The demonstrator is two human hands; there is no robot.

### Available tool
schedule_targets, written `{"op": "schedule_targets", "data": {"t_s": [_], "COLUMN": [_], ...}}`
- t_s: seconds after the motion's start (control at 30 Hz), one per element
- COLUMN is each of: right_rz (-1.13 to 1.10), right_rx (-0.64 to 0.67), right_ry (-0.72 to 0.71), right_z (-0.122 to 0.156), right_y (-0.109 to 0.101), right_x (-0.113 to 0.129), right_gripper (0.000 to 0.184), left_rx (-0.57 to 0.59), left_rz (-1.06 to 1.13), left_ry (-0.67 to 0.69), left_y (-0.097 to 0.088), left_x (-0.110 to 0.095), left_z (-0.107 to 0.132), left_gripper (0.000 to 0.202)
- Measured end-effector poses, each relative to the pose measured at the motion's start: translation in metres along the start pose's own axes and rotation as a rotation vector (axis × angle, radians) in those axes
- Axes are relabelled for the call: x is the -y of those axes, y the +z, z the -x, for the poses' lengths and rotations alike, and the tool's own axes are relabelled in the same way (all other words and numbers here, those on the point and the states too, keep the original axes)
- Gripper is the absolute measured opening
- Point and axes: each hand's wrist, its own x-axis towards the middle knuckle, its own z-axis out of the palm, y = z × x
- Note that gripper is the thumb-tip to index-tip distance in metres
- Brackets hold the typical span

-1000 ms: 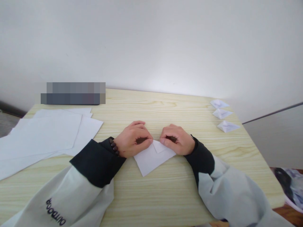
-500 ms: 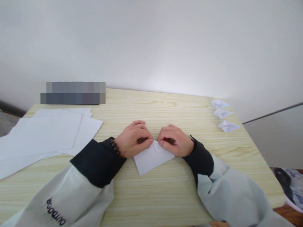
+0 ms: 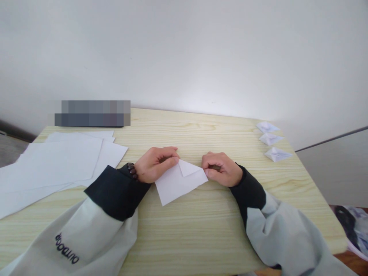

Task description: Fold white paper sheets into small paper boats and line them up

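A small sheet of folded white paper (image 3: 178, 188) lies between my hands at the middle of the table, a triangular flap turned down along its far edge. My left hand (image 3: 155, 165) pinches the far edge near the flap's left end, thumb on top. At the paper's right corner, my right hand (image 3: 220, 168) grips it between thumb and curled fingers. The parts of the paper under my left palm and fingers are hidden.
Loose white sheets (image 3: 63, 161) overlap on the left of the wooden table (image 3: 184, 237). Behind them stands a blurred-out dark object (image 3: 92, 115). Three folded paper pieces (image 3: 277, 154) line the right edge. A bag-like bundle (image 3: 353, 226) sits below the table's right side.
My hands have moved apart, the right one sliding rightward along the fold to the corner, the left one shifting left. More of the triangular flap shows. The paper has shifted slightly left.
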Motion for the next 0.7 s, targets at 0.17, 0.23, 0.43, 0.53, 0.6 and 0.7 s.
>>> {"op": "schedule_targets", "data": {"t_s": [0.17, 0.23, 0.43, 0.53, 0.6, 0.7], "right_rz": [-0.002, 0.036, 0.174, 0.18, 0.154, 0.112], "right_rx": [-0.016, -0.015, 0.017, 0.018, 0.015, 0.005], "right_ry": [0.038, 0.041, -0.005, -0.006, -0.003, -0.013], "right_z": [-0.0007, -0.0016, -0.0017, -0.0018, -0.002, -0.0021], "right_y": [0.0004, 0.0018, 0.008, 0.0086, 0.0078, 0.0061], "right_x": [0.0042, 0.0062, 0.0039, 0.0018, 0.0013, 0.0014], "right_gripper": [0.024, 0.026, 0.021, 0.021, 0.021, 0.022], "left_rx": [0.084, 0.1, 0.082, 0.079, 0.079, 0.067], "left_rz": [-0.098, -0.123, -0.189, -0.19, -0.189, -0.189], "left_ry": [0.021, 0.023, 0.071, 0.075, 0.063, 0.082], "left_y": [0.0002, 0.0008, 0.0042, 0.0047, 0.0048, 0.0054], "left_x": [-0.0058, -0.0083, -0.0061, -0.006, -0.0064, -0.0052], "left_z": [-0.0024, -0.0032, -0.0032, -0.0032, -0.0034, -0.0033], "left_gripper": [0.029, 0.028, 0.025, 0.025, 0.024, 0.024]}}
